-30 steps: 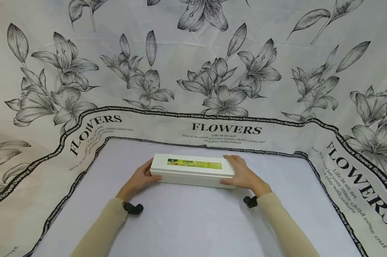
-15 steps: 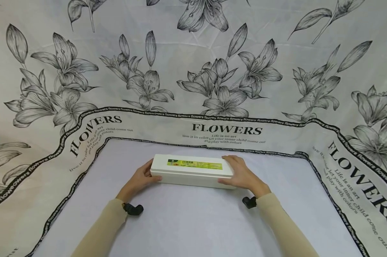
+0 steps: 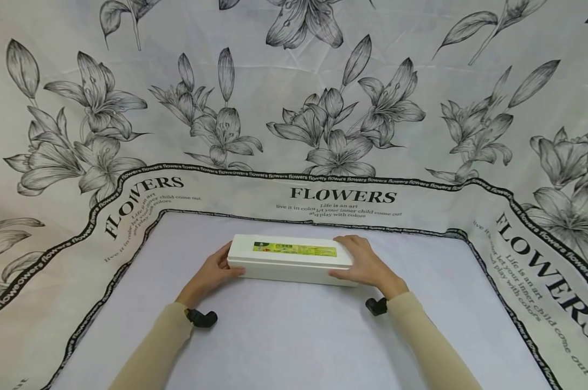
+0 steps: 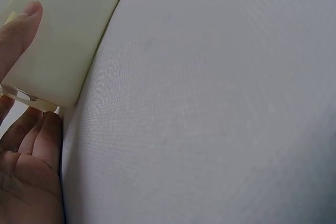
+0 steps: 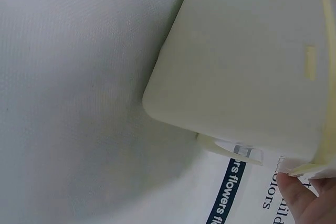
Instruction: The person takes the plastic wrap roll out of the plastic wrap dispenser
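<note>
A long white lidded plastic box point(image 3: 284, 272) lies across the table in the head view, with a yellow-green label point(image 3: 296, 249) on its lid. My left hand point(image 3: 218, 271) grips its left end, thumb on the front wall; in the left wrist view the other fingers point(image 4: 44, 137) reach round the end, beside a clip-like loop. My right hand point(image 3: 367, 262) holds the right end, thumb at the front under the lid rim and fingers over the lid's far edge. In the right wrist view, fingertips point(image 5: 291, 187) touch the lid's rim above another loop point(image 5: 226, 150) on the end wall.
White cloth point(image 3: 284, 336) covers the table. Behind and at both sides stands a floral fabric point(image 3: 337, 195) with a black printed border. Each wrist carries a small black camera, such as the left one point(image 3: 203, 318).
My right hand has slid slightly left along the box. The left hand and the box stay almost in place, and the head view has shifted a little.
</note>
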A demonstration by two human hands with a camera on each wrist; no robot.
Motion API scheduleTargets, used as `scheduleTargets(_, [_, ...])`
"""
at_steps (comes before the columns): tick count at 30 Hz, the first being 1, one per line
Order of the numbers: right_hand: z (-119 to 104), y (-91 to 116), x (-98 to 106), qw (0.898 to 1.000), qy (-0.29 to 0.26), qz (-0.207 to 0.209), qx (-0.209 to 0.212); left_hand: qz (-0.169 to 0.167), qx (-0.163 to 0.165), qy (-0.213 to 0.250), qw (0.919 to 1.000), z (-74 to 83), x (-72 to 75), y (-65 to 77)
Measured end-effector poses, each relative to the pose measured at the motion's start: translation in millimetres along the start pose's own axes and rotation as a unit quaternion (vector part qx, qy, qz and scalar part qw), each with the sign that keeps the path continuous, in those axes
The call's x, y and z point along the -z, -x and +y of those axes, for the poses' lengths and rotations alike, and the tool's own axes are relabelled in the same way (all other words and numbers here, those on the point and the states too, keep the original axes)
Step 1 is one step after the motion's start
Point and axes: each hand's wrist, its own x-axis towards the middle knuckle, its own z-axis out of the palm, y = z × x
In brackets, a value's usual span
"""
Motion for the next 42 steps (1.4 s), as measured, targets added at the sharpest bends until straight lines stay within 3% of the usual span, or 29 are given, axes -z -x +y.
scheduleTargets(21, [-11, 7, 1, 0.998, -0.021, 0.051, -0.008, -0.012, -0.029, -0.012, 0.9994, -0.6, 0.7, 4.8])
scheduleTargets(37, [-15, 22, 2, 0.996, -0.037, 0.085, -0.014, -0.006, -0.016, -0.027, 0.9995, 0.2, -1.0, 4.8])
scheduleTargets(42, [-16, 28, 5, 0.995, -0.039, 0.093, -0.018, -0.002, -0.006, -0.008, 0.9999, 1.1, -0.5, 3.7])
